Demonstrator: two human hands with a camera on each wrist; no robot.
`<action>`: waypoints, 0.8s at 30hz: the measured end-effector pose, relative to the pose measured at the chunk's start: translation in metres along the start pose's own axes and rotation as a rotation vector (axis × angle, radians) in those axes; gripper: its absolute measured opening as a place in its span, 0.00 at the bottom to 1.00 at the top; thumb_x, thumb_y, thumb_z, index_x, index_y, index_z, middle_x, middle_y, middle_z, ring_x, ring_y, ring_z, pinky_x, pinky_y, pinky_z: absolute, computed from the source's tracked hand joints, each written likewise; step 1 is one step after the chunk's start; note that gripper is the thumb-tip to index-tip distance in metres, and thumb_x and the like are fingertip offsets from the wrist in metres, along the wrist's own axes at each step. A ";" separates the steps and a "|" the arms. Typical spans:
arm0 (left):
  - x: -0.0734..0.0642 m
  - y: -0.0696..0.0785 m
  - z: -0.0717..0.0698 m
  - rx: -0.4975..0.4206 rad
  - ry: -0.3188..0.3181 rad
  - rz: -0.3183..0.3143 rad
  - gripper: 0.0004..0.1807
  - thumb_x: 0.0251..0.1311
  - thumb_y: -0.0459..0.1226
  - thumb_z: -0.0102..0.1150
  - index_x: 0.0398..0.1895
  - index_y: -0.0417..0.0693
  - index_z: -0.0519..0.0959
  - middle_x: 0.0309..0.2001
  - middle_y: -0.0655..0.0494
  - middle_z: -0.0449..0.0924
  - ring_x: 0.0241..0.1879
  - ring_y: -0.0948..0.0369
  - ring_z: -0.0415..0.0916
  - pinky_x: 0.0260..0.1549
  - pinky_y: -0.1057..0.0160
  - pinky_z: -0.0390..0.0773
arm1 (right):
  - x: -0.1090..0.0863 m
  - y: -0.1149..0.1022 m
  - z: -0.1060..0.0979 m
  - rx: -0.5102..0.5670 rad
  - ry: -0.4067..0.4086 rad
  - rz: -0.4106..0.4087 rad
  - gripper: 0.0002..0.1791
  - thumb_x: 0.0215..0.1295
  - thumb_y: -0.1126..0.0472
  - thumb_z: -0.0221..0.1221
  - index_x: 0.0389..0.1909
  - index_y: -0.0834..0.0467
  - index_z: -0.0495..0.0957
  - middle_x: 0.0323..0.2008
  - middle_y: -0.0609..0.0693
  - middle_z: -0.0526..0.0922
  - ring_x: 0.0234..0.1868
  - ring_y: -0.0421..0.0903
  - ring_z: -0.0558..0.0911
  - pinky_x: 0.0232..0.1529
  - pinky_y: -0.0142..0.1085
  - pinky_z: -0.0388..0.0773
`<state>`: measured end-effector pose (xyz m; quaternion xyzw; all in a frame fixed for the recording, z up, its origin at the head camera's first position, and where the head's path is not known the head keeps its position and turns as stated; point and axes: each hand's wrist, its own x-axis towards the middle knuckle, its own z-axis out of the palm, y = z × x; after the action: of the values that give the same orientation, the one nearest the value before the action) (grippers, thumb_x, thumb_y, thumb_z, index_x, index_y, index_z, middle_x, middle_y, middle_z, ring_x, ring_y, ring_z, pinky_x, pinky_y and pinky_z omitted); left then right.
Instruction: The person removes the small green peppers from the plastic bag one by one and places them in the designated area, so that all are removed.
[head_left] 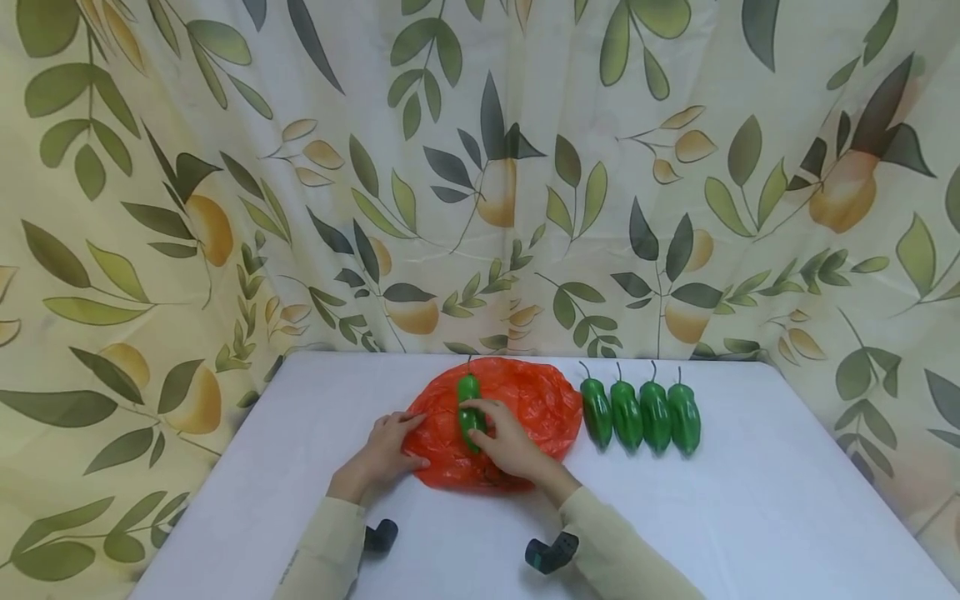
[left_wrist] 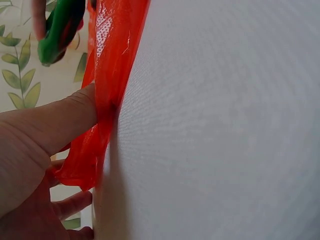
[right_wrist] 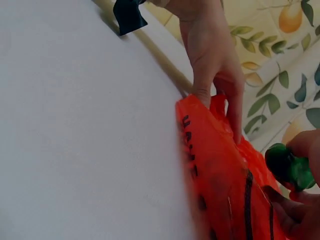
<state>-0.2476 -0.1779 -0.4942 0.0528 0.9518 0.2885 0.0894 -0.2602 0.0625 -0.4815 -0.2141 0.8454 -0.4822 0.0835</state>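
Observation:
A crumpled red plastic bag [head_left: 543,408] lies on the white table. My left hand [head_left: 385,450] holds its left edge, with the thumb on the near side and the fingers farther back, as the right wrist view shows. Over the bag, my right hand [head_left: 510,442] grips a green pepper [head_left: 468,390] between thumb and fingers, its thin stem pointing away from me. The same pepper [right_wrist: 281,162] appears above the bag in the right wrist view. Black lettering marks the bag [right_wrist: 215,165] there. Whether anything lies inside the bag is hidden.
Several more green peppers [head_left: 642,414] lie side by side in a row right of the bag, stems toward the back. A leaf-and-fruit patterned curtain [head_left: 480,208] hangs behind and around the white table [head_left: 757,517]. Black devices [head_left: 551,553] sit at both wrists.

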 end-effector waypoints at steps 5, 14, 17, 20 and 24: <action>0.000 0.001 -0.001 -0.011 0.003 -0.004 0.45 0.54 0.41 0.75 0.76 0.56 0.66 0.73 0.48 0.63 0.72 0.45 0.57 0.58 0.42 0.81 | -0.007 0.002 -0.008 0.030 0.030 -0.006 0.25 0.73 0.66 0.56 0.69 0.51 0.70 0.69 0.58 0.67 0.65 0.56 0.71 0.60 0.55 0.80; -0.001 0.001 -0.001 -0.011 0.006 0.014 0.45 0.54 0.42 0.75 0.76 0.56 0.65 0.73 0.48 0.64 0.71 0.46 0.58 0.61 0.42 0.79 | -0.024 0.006 -0.023 0.021 0.079 -0.006 0.26 0.72 0.68 0.57 0.67 0.47 0.72 0.71 0.60 0.65 0.66 0.59 0.72 0.60 0.56 0.81; -0.002 0.000 -0.001 -0.015 0.008 0.011 0.45 0.54 0.42 0.76 0.76 0.57 0.66 0.72 0.49 0.64 0.71 0.46 0.58 0.60 0.42 0.79 | -0.029 0.006 -0.028 0.019 0.081 -0.005 0.26 0.72 0.68 0.57 0.68 0.47 0.72 0.72 0.60 0.64 0.67 0.59 0.72 0.60 0.54 0.81; -0.003 0.000 -0.001 -0.017 0.010 0.007 0.45 0.54 0.42 0.76 0.76 0.57 0.65 0.73 0.50 0.64 0.71 0.47 0.58 0.61 0.42 0.79 | -0.034 0.007 -0.033 0.011 0.091 0.013 0.27 0.71 0.68 0.58 0.68 0.47 0.71 0.73 0.60 0.64 0.67 0.59 0.72 0.59 0.54 0.82; -0.004 -0.002 0.000 -0.014 0.017 0.008 0.45 0.54 0.42 0.76 0.76 0.57 0.65 0.73 0.49 0.64 0.71 0.46 0.58 0.60 0.42 0.80 | -0.040 0.008 -0.041 -0.003 0.106 0.040 0.27 0.72 0.67 0.58 0.68 0.43 0.71 0.74 0.60 0.62 0.69 0.61 0.70 0.60 0.56 0.81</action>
<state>-0.2440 -0.1797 -0.4948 0.0534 0.9503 0.2959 0.0804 -0.2405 0.1157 -0.4700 -0.1713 0.8535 -0.4898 0.0482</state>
